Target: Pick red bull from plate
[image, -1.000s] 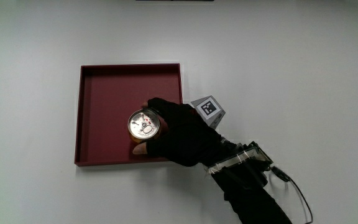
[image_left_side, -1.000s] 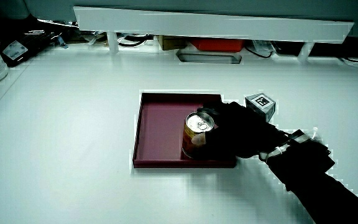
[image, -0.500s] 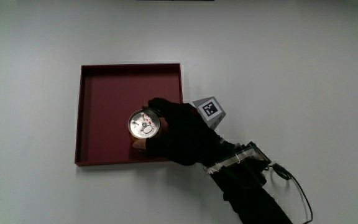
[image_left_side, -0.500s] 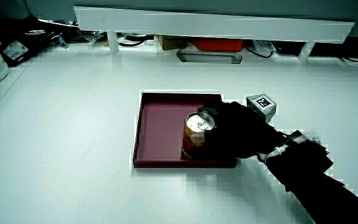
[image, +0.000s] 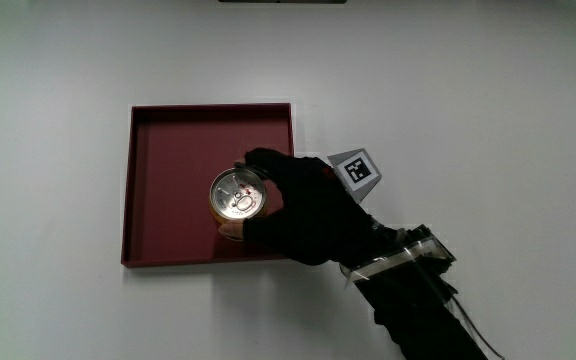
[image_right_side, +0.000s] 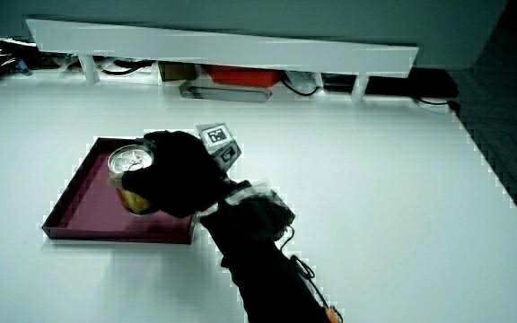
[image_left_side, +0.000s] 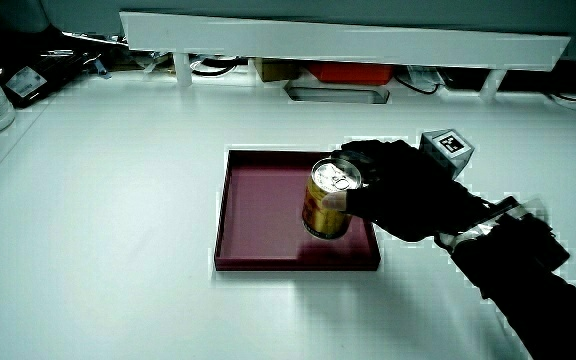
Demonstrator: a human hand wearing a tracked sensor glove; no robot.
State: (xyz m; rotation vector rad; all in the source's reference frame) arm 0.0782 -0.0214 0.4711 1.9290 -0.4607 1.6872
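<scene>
The hand (image: 308, 208) was clamped around the can (image: 238, 194), its fingers (image: 264, 160) wrapping the side of the can that faced away from the person and the thumb pressing the side nearer the person. The can stood upright in the grip, its silver top with the pull tab facing up. In both side views (image_left_side: 328, 198) (image_right_side: 133, 178) its gold-coloured body hung clear above the tray floor, so the can was lifted and no longer resting on anything but the hand.

The tray (image: 168, 150) was a square, dark red dish with a low raised rim, lying flat on the white desk (image: 58, 100). In the main view the can sat over the part of the tray nearer the person, close to the rim beside the forearm. Nothing else showed inside the tray; its floor was bare around the can's shadow.

The patterned cube (image: 358, 170) rode on the back of the hand, over the desk just outside the tray rim. The forearm (image: 418, 310) ran from the hand toward the person, with a thin cable trailing beside it.
</scene>
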